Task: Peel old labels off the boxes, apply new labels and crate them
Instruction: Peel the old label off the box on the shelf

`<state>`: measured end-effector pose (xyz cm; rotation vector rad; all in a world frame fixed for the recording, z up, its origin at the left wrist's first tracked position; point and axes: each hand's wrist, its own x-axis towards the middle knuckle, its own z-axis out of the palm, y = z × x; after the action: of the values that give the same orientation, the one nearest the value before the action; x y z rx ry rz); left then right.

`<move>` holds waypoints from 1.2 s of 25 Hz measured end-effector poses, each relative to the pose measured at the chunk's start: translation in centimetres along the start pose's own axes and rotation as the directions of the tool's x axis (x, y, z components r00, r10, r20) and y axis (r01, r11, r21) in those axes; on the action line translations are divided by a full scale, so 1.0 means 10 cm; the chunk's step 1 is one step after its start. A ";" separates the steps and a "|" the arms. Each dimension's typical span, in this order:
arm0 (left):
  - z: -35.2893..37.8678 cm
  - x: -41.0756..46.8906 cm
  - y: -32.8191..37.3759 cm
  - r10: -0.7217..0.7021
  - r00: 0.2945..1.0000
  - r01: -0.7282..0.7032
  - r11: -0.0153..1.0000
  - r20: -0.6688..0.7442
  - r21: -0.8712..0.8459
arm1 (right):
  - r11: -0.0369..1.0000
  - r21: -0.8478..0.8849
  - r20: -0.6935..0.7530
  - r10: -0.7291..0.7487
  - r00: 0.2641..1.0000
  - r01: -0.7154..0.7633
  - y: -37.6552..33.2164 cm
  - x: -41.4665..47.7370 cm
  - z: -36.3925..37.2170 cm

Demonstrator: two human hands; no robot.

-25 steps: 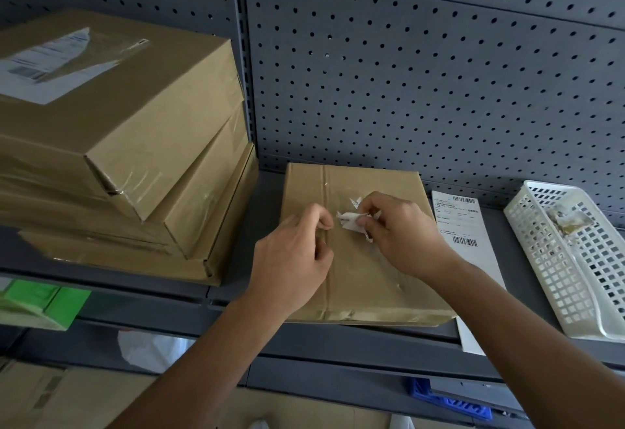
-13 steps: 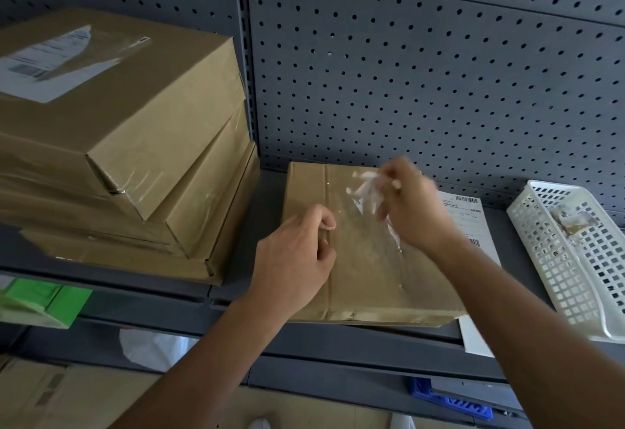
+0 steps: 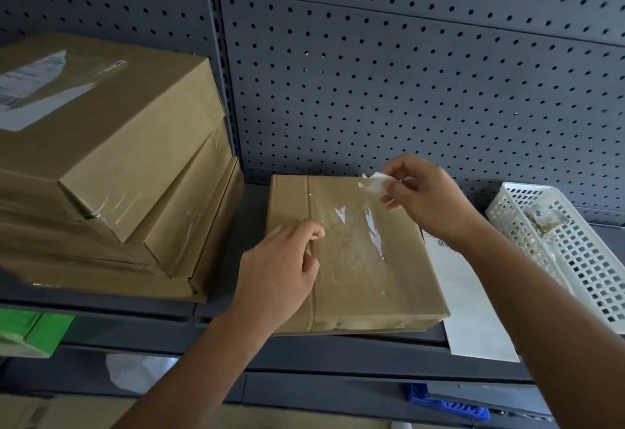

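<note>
Step (judged): old label part-stripped; peel not finished, new label not yet applied.
Box [image 3: 355,276]: flat brown carton, lies on shelf [image 3: 304,344], front edge near shelf lip.
Residue [image 3: 373,236]: white slivers of label stuck on box top under clear film, approx. centre-right.
R. hand [image 3: 426,202]: raised above far-right corner of box; thumb & fingertips pinch a torn white scrap [image 3: 373,185], clear of the carton.
L. hand [image 3: 284,266]: rests on box top by tape seam, fingers curled, gripping nothing; wrist low, forearm from below.
Technique: drop scrap in white basket [image 3: 575,259] to the right, which already holds scraps; then lift each sliver from a loose edge, pull low & slow along surface so cardboard skin doesn't tear; keep L. hand bracing.
New label sheet [image 3: 473,293]: beside box, right, partly tucked under it.
</note>
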<state>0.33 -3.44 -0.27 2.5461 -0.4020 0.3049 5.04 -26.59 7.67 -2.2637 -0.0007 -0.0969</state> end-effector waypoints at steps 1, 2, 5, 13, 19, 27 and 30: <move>-0.01 0.01 0.01 0.021 1.000 -0.021 1.000 0.007 0.012 | 0.998 -0.061 -0.001 -0.004 1.000 0.004 0.04 -0.03 -0.04; -0.01 0.02 0.03 0.041 0.999 -0.042 0.999 0.014 0.030 | 0.992 -0.128 -0.004 -0.011 1.000 0.010 0.08 -0.07 -0.07; 0.00 0.04 0.08 0.077 0.997 -0.079 0.993 0.027 0.082 | 0.952 -0.292 -0.013 -0.097 0.995 0.089 0.21 -0.21 -0.12; 0.08 0.06 0.21 0.104 0.994 -0.105 0.994 0.039 0.020 | 0.852 -0.371 0.232 -0.301 0.925 0.370 0.49 -0.37 0.04; 0.08 0.05 0.20 0.091 0.994 -0.092 0.996 0.058 0.003 | 0.860 -0.365 0.266 -0.271 0.925 0.357 0.55 -0.39 0.02; 0.03 0.04 0.19 0.059 0.993 -0.061 0.998 0.104 0.016 | 0.969 0.238 -0.135 0.101 0.986 -0.066 0.50 -0.30 -0.49; 0.00 0.04 0.21 0.058 0.991 -0.062 0.998 0.117 0.031 | 0.963 0.231 -0.266 0.200 0.943 -0.139 0.72 -0.30 -0.94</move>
<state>0.02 -5.28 0.86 2.5967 -0.5224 0.1877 1.60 -38.30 7.96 -2.0106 0.3251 -0.3187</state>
